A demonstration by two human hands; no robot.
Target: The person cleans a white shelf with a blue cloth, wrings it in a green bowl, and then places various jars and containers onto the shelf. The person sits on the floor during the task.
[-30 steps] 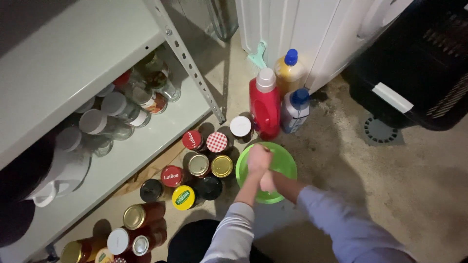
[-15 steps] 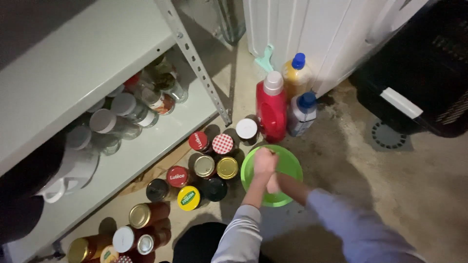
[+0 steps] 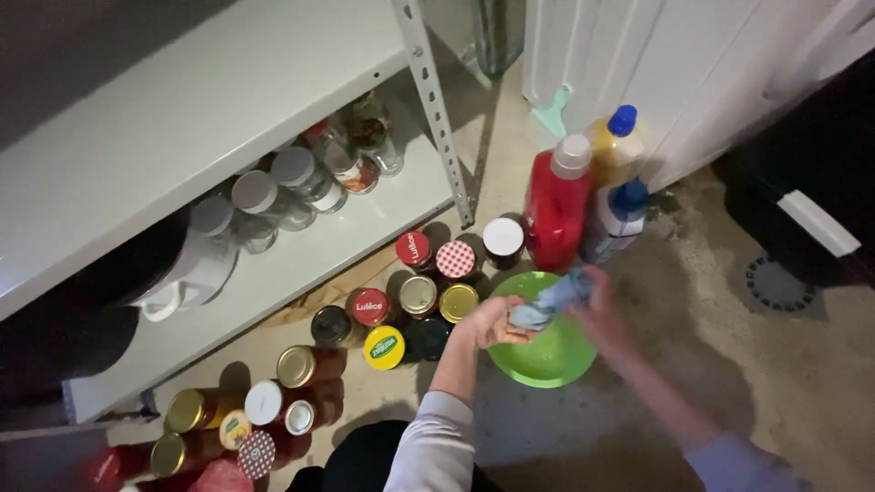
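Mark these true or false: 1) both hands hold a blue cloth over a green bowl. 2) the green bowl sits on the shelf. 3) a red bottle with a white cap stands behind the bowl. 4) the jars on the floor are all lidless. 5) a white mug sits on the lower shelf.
1) True: the left hand and right hand both grip the blue cloth above the green bowl.
2) False: the bowl is on the concrete floor, beside the shelf.
3) True: the red bottle stands just beyond the bowl.
4) False: the jars on the floor all show lids.
5) True: the white mug sits on the lower shelf, at its left.
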